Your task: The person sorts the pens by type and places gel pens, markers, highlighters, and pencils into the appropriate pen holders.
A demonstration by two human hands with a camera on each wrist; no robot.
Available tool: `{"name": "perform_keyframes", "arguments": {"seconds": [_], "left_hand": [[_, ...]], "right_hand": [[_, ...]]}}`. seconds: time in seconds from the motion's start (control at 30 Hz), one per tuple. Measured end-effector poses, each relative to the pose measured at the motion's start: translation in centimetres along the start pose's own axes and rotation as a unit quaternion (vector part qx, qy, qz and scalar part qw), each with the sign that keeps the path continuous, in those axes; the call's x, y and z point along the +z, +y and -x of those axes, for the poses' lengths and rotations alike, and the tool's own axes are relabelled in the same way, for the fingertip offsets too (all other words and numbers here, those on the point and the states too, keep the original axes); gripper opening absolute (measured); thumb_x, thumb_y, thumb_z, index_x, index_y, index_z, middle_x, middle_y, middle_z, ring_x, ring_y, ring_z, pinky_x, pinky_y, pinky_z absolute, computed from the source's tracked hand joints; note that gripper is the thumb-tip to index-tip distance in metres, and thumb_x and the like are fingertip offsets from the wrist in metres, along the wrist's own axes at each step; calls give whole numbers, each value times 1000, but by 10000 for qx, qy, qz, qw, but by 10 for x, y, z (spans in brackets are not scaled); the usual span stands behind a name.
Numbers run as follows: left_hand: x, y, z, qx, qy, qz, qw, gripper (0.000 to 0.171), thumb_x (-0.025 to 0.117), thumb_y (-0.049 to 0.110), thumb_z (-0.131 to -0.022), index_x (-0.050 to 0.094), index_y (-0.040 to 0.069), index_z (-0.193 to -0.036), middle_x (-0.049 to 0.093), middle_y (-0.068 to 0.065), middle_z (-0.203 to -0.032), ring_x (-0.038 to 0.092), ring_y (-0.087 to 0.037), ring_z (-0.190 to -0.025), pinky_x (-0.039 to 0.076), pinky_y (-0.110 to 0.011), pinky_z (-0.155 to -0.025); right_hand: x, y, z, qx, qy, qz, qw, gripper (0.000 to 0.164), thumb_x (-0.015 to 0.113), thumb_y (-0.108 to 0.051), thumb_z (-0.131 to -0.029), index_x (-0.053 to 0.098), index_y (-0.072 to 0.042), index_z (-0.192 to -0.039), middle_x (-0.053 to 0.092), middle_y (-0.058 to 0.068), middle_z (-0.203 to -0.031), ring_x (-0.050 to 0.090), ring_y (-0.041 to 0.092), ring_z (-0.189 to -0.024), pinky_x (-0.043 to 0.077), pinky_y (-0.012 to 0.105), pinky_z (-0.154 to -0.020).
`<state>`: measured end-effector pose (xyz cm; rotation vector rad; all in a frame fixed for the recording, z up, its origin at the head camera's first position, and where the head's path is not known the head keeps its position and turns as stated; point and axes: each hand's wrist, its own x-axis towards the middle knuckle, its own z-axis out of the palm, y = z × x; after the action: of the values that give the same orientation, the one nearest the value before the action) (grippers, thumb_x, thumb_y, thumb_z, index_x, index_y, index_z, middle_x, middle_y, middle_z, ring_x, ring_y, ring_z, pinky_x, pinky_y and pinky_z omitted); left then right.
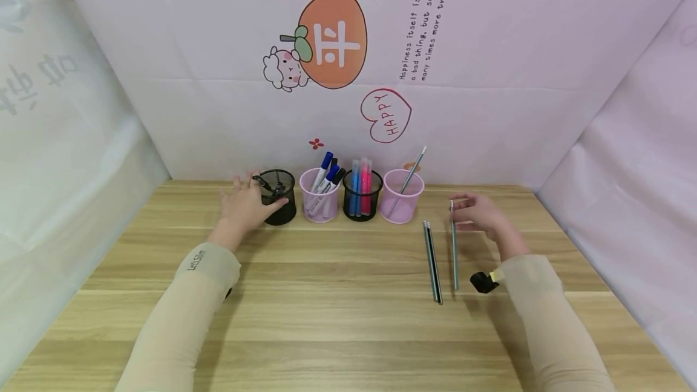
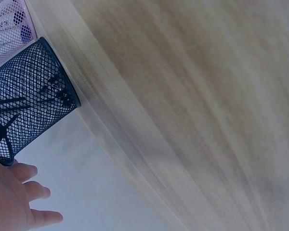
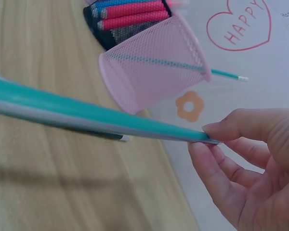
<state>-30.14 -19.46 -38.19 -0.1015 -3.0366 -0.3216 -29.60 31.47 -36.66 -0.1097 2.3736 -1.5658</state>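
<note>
My left hand (image 1: 244,204) is at the black mesh pen holder (image 1: 282,213) on the far left, with its thumb across the front and its other fingers spread behind the left side. Dark slim items stand inside that holder; their kind is unclear. Between thumb and fingertips, my right hand (image 1: 477,213) pinches a teal pencil (image 3: 111,120) near its upper end, above the table's right part. Left of it, two pencils (image 1: 432,262) lie side by side on the table. One teal pencil (image 1: 414,169) leans in the pink mesh holder (image 1: 400,209) nearest my right hand.
Between those holders stand a pink one (image 1: 320,213) with several blue- and black-capped markers and a black one (image 1: 362,213) with blue and pink pens. A printed cloth wall (image 1: 229,120) rises right behind the row.
</note>
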Motion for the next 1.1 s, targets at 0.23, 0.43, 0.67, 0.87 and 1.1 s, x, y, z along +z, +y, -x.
{"name": "perform_keyframes", "arguments": {"seconds": [0.23,0.43,0.67,0.87,1.1], "left_hand": [[1,0,-1,11,15,-19,10000,112,43,82,-91,42,-16,-147,17,-21,-168,11,-56,-149,13,-79,-111],[1,0,-1,22,3,-37,10000,113,43,82,-91,43,-16,-146,17,-21,-168,11,-56,-149,13,-79,-111],[0,1,-1,6,2,-36,10000,108,46,78,-93,44,-16,-146,16,-21,-168,11,-56,-149,13,-79,-111],[-1,2,0,-3,12,1,10000,105,48,75,-94,45,-16,-145,17,-21,-168,11,-57,-149,12,-79,-111],[-1,1,0,-8,-33,-54,10000,111,44,80,-93,41,-17,-147,16,-21,-168,11,-57,-149,13,-79,-111]], "right_hand": [[-1,-8,-1,-136,114,-129,9998,61,60,1,-100,31,9,-153,51,15,-122,64,13,-96,59,34,-89],[-1,-14,0,-197,287,-122,9993,63,61,-1,-100,31,8,-155,52,14,-125,65,12,-97,59,34,-89],[-1,-25,0,-228,612,-363,9972,64,61,-2,-101,32,4,-157,45,14,-130,63,8,-93,59,31,-88],[0,-34,0,-370,930,-718,9924,57,61,-2,-100,40,-1,-153,47,11,-129,65,9,-93,59,27,-85],[1,-42,1,-685,1464,-1892,9685,36,65,5,-96,59,-25,-117,50,6,-117,66,9,-88,60,27,-82]]}}
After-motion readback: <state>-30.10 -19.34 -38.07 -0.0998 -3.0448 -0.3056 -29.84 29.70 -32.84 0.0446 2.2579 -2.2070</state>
